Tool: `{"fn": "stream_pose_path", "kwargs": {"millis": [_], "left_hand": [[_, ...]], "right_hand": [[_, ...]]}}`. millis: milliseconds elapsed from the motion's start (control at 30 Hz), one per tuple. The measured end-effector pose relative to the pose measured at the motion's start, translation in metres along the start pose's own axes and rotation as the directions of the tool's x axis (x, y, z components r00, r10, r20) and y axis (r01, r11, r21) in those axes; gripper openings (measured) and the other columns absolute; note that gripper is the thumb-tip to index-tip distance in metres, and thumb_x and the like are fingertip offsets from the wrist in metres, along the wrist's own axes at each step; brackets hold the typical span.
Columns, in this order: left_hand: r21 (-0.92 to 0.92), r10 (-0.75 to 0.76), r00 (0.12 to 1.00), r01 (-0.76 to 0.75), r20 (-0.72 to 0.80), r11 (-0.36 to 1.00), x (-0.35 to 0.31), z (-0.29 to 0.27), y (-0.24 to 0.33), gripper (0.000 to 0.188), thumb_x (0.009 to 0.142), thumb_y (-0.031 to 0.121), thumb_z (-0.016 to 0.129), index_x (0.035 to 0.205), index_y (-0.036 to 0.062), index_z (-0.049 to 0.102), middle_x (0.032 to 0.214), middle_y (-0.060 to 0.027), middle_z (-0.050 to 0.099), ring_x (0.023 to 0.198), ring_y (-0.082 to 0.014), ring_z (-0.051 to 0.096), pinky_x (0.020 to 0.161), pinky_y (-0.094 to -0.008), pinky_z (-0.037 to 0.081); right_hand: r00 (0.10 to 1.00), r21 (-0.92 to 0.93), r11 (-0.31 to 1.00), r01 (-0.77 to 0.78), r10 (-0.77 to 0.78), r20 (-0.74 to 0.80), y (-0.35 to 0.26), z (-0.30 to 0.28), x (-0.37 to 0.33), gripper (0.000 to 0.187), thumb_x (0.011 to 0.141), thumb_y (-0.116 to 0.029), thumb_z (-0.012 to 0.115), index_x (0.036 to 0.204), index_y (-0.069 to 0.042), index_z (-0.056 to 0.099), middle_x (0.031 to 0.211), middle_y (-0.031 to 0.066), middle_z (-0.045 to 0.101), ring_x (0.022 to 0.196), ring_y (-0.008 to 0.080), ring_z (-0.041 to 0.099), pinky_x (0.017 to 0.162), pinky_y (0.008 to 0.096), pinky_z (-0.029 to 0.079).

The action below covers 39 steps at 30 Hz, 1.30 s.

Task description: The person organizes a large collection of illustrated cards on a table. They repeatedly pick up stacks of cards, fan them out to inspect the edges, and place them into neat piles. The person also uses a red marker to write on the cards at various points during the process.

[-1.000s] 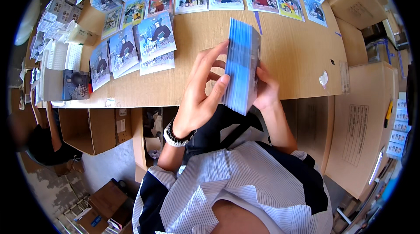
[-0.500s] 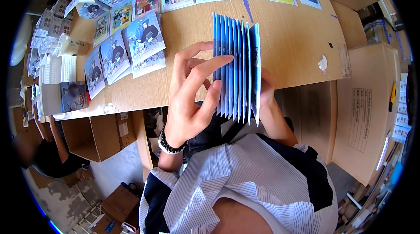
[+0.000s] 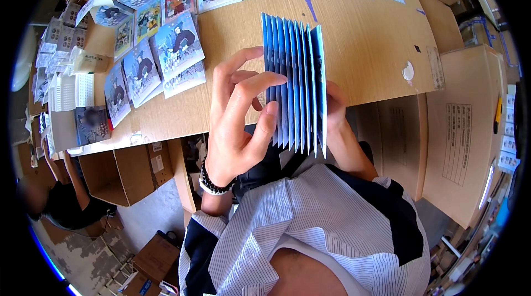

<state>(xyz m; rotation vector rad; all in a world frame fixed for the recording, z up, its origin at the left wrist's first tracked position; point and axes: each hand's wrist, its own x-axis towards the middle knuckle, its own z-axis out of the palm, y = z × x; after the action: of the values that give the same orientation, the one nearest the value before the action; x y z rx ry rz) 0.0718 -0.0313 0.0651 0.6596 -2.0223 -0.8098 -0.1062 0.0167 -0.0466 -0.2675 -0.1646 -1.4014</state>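
A fanned stack of blue cards (image 3: 293,86) stands upright in front of me, its thin leaves spread side by side with pointed lower corners. My right hand (image 3: 336,109) grips it from the right side; most of those fingers are hidden behind the stack. On the left, my left hand (image 3: 235,121) has its fingers apart. One bent fingertip touches the edges of the leaves, another finger reaches the left edge, and the thumb is close to the lower leaves. A dark bead bracelet and a white band circle that wrist.
Printed illustrated cards (image 3: 180,44) lie in rows along the far and left parts of the wooden table (image 3: 370,58). A paper cup (image 3: 91,62) lies at the left. Cardboard boxes (image 3: 462,135) stand at the right, and another person (image 3: 63,202) sits at lower left.
The stack and both hands have shifted slightly left. The left fingertip has slid a little down and left across the leaves; the right hand keeps its hold.
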Motion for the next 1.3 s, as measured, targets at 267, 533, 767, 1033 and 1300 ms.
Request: {"fn": "stream_pose_path", "kwargs": {"millis": [267, 533, 767, 1033, 1300], "left_hand": [[0.126, 0.119, 0.993, -0.116, -0.023, 0.985, 0.001, 0.000, 0.002, 0.034, 0.084, 0.006, 0.061, 0.118, 0.0086, 0.069, 0.138, -0.0191, 0.049, 0.103, -0.0270, 0.060, 0.072, -0.0332, 0.052], [0.092, 0.093, 0.996, -0.091, -0.016, 0.992, -0.001, 0.004, 0.003, 0.045, 0.078, 0.001, 0.057, 0.116, 0.0156, 0.075, 0.139, -0.0181, 0.049, 0.105, -0.0265, 0.059, 0.073, -0.0329, 0.051], [0.095, 0.094, 0.996, -0.093, -0.004, 0.991, 0.000, 0.005, 0.007, 0.048, 0.077, -0.003, 0.057, 0.117, 0.0164, 0.075, 0.140, -0.0179, 0.049, 0.104, -0.0256, 0.058, 0.072, -0.0318, 0.051], [0.078, 0.054, 0.995, -0.061, 0.082, 0.995, -0.002, 0.003, 0.001, 0.039, 0.093, 0.013, 0.055, 0.130, 0.0059, 0.065, 0.147, -0.0210, 0.041, 0.117, -0.0281, 0.053, 0.082, -0.0356, 0.052], [-0.071, -0.290, 0.957, 0.290, 0.004, 0.954, -0.012, 0.033, -0.047, 0.071, 0.088, 0.004, 0.074, 0.139, -0.0065, 0.027, 0.123, -0.0316, 0.056, 0.116, -0.0432, 0.061, 0.094, -0.0448, 0.050]], "right_hand": [[0.999, -0.012, 1.000, -0.001, 0.002, 0.040, 0.002, 0.004, 0.003, 0.059, 0.099, -0.031, 0.053, 0.148, 0.000, 0.040, 0.138, 0.0207, 0.058, 0.118, 0.0305, 0.065, 0.102, 0.0482, 0.052], [0.999, 0.002, 1.000, -0.021, 0.021, 0.034, 0.001, 0.002, 0.000, 0.060, 0.099, -0.030, 0.053, 0.149, -0.001, 0.040, 0.137, 0.0202, 0.060, 0.115, 0.0296, 0.067, 0.099, 0.0484, 0.055], [0.987, -0.100, 0.993, -0.057, 0.042, -0.153, 0.004, -0.005, -0.006, 0.061, 0.099, -0.031, 0.053, 0.150, -0.001, 0.038, 0.138, 0.0199, 0.059, 0.117, 0.0304, 0.066, 0.100, 0.0488, 0.054], [0.968, -0.229, 0.972, -0.058, -0.001, -0.249, -0.007, 0.008, 0.001, 0.070, 0.092, -0.026, 0.069, 0.148, 0.000, 0.036, 0.133, 0.0171, 0.061, 0.114, 0.0241, 0.066, 0.097, 0.0384, 0.055], [0.956, -0.983, 0.112, -0.143, -0.243, -0.167, -0.038, 0.004, 0.012, 0.072, 0.085, -0.010, 0.079, 0.143, -0.001, 0.036, 0.129, 0.0101, 0.054, 0.121, 0.0183, 0.052, 0.103, 0.0363, 0.043]]}}
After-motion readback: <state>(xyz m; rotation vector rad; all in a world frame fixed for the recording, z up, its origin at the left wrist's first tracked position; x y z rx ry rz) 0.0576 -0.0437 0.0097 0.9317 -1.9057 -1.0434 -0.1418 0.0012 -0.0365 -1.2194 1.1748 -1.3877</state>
